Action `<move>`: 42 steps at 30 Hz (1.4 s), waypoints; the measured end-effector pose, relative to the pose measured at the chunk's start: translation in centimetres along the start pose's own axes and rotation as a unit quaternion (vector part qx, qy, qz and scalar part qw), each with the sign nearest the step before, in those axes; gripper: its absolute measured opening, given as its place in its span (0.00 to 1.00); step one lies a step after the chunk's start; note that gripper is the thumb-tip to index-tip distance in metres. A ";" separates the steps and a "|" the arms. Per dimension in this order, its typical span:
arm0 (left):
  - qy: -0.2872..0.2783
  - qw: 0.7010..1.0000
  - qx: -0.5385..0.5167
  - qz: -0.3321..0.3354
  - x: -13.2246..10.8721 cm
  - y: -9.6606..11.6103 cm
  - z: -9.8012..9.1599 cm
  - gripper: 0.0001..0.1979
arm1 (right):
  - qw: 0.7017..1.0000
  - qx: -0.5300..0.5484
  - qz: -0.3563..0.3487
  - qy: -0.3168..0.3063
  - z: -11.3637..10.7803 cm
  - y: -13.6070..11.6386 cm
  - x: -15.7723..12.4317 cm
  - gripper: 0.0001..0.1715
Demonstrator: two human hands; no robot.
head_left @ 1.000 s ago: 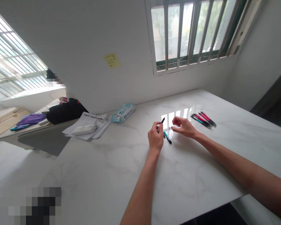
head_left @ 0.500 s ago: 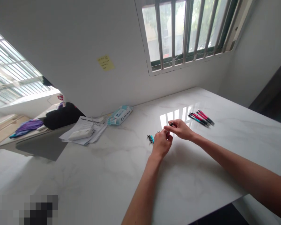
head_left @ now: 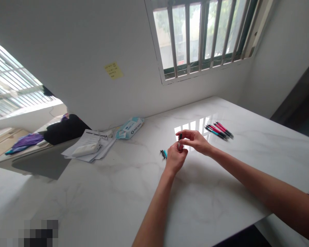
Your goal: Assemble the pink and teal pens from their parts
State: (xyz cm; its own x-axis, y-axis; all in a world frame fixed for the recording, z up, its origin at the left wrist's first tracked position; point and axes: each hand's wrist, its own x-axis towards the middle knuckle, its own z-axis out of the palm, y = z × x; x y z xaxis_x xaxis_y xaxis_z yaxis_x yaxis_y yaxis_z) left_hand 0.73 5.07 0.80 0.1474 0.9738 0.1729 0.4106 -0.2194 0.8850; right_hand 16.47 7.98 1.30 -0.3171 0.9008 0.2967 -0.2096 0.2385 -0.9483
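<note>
My left hand [head_left: 175, 158] is closed round a small slim pen part, of which a pale lower stretch shows between the fingers. Its black upper end [head_left: 180, 137] stands nearly upright, pinched by the fingertips of my right hand [head_left: 195, 140]. The two hands meet over the table; whether this is one piece or two joined ones cannot be made out. Just left of my left hand lie short black pieces [head_left: 162, 154] and a teal piece [head_left: 165, 154], partly hidden by that hand.
Several pens in red, black and teal [head_left: 218, 131] lie on the white marbled table [head_left: 113, 199] to the right. Farther left are a wipes packet [head_left: 130, 128] and papers [head_left: 83, 156] with a white device [head_left: 87, 149] on top. A barred window [head_left: 201, 37] and a yellow note [head_left: 113, 70] are behind.
My right hand's fingers have opened out a little and shifted left, so the black end now shows upright above my left hand. The view has shifted slightly.
</note>
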 end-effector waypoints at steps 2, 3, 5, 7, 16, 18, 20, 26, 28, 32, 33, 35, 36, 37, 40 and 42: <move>-0.001 0.999 -0.031 -0.008 0.1 -0.3 0.1 0.12 | 1.000 0.012 -0.003 -0.013 -0.1 -0.2 0.0 0.30; -0.003 0.999 -0.041 -0.012 0.1 -0.4 0.1 0.12 | 1.000 0.010 -0.006 -0.013 -0.2 -0.3 0.0 0.32; -0.012 0.999 -0.050 -0.017 0.1 -0.6 0.3 0.11 | 1.000 -0.005 -0.009 -0.002 -0.2 -0.4 -0.1 0.34; -0.017 0.998 -0.056 -0.020 0.1 -0.6 0.4 0.10 | 1.000 -0.008 -0.002 0.004 -0.2 -0.4 -0.1 0.32; -0.016 0.992 -0.118 -0.030 -0.1 -0.5 0.6 0.14 | 1.000 0.001 0.004 0.003 -0.5 -0.3 0.0 0.30; -0.014 0.992 -0.122 -0.033 -0.1 -0.5 0.7 0.14 | 1.000 -0.003 0.004 0.009 -0.6 -0.2 0.1 0.30; -0.012 0.992 -0.124 -0.036 -0.1 -0.6 0.7 0.14 | 1.000 -0.003 0.004 0.012 -0.6 -0.2 0.1 0.30; 0.000 0.991 -0.131 -0.035 -0.2 -0.5 0.4 0.14 | 1.000 -0.009 0.009 0.015 -0.6 -0.1 0.2 0.30; -0.001 0.992 -0.123 -0.038 -0.2 -0.4 0.4 0.14 | 1.000 -0.009 0.012 0.014 -0.4 -0.2 0.2 0.29; 0.000 0.993 -0.109 -0.039 -0.2 -0.4 0.5 0.14 | 1.000 -0.015 0.015 0.008 0.0 -0.2 0.1 0.27; 0.000 0.994 -0.106 -0.038 -0.2 -0.4 0.5 0.13 | 1.000 -0.016 0.017 0.009 0.1 -0.2 0.1 0.26; 0.002 0.994 -0.106 -0.036 -0.2 -0.4 0.6 0.12 | 1.000 -0.013 0.021 0.008 0.1 -0.3 0.1 0.24; 0.004 0.993 -0.108 -0.035 -0.2 -0.5 0.6 0.13 | 1.000 -0.011 0.021 0.008 0.1 -0.3 0.1 0.23; 0.006 0.993 -0.112 -0.036 -0.2 -0.5 0.7 0.13 | 1.000 -0.011 0.018 0.010 0.0 -0.3 0.0 0.23; 0.004 0.993 -0.115 -0.036 -0.3 -0.6 0.7 0.14 | 0.999 -0.027 0.004 0.023 -0.1 -0.4 0.0 0.24; -0.002 0.993 -0.113 -0.037 -0.3 -0.7 0.8 0.13 | 0.999 -0.035 0.010 0.021 -0.1 -0.4 0.0 0.24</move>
State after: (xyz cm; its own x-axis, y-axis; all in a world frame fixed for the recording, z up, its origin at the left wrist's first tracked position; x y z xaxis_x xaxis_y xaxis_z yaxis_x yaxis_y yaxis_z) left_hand 1.10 4.89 -0.16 0.1279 0.9865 0.1026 0.2073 -0.1277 0.9699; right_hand 16.62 7.92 1.64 -0.2802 0.9198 0.2745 -0.1389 0.2441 -0.9597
